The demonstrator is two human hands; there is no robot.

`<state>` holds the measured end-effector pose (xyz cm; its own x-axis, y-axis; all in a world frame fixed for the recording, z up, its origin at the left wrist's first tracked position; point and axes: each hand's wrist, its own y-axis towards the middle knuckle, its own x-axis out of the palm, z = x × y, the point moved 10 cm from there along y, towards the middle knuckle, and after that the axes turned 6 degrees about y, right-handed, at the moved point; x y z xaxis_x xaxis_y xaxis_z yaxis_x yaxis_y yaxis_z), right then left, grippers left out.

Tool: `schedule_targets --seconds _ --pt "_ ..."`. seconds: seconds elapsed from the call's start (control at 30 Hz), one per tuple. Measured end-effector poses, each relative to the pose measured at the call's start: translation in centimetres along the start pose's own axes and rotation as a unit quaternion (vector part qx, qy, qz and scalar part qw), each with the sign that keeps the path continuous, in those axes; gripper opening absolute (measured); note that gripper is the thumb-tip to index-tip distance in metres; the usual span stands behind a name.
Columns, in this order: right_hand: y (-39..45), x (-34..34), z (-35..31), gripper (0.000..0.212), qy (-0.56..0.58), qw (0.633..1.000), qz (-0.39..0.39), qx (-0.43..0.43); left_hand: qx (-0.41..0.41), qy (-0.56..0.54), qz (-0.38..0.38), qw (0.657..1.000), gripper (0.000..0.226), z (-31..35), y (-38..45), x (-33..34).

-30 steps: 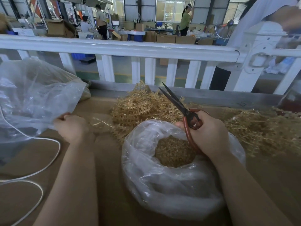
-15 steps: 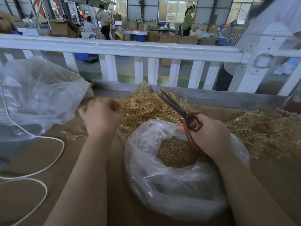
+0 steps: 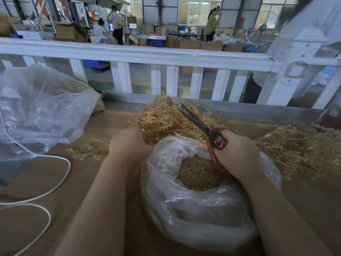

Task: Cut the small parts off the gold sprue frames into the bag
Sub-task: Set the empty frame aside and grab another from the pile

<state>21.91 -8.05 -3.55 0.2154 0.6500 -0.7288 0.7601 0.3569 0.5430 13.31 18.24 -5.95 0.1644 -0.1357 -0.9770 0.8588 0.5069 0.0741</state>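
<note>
Cardboard tabletop (image 3: 46,178), clear bag (image 3: 203,218) of gold parts (image 3: 199,174); right hand (image 3: 238,156) fingers around scissors (image 3: 204,126), left hand (image 3: 129,143) fingers on sprue frames (image 3: 162,121).

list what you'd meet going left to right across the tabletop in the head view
white cable → big clear bag → loose gold sprue frame → left hand reaching into the sprue pile → scissors → right hand gripping them → second sprue pile
</note>
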Motion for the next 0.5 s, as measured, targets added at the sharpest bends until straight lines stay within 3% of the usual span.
schedule_targets --seconds 0.13,0.2,0.27,0.33,0.4,0.5 --pt "-0.1 -0.2 -0.1 0.079 0.007 1.000 -0.004 -0.002 -0.021 0.006 0.131 0.991 0.032 0.1 -0.3 -2.2" --pt "-0.1 -0.3 -0.2 0.081 0.015 1.000 -0.005 -0.001 -0.026 -0.101 0.201 0.974 0.029 -0.3 -0.7 -4.0" --pt "-0.1 -0.3 -0.2 0.081 0.022 1.000 -0.004 0.003 -0.025 -0.300 0.208 0.931 0.025 -0.8 -0.6 -4.6" --pt "-0.1 -0.3 0.0 0.075 0.039 0.999 -0.009 0.011 -0.026 -0.502 0.153 0.851 0.026 -0.6 -0.4 -4.2" --pt "0.0 -0.2 0.4 0.058 0.059 0.998 -0.016 0.030 -0.012 -0.659 0.052 0.750 0.024 1.2 -0.4 -3.4" --pt "0.1 0.0 1.3 0.056 0.101 0.991 -0.014 0.081 0.025 -0.729 -0.068 0.681 0.023 4.3 -0.8 -2.4"
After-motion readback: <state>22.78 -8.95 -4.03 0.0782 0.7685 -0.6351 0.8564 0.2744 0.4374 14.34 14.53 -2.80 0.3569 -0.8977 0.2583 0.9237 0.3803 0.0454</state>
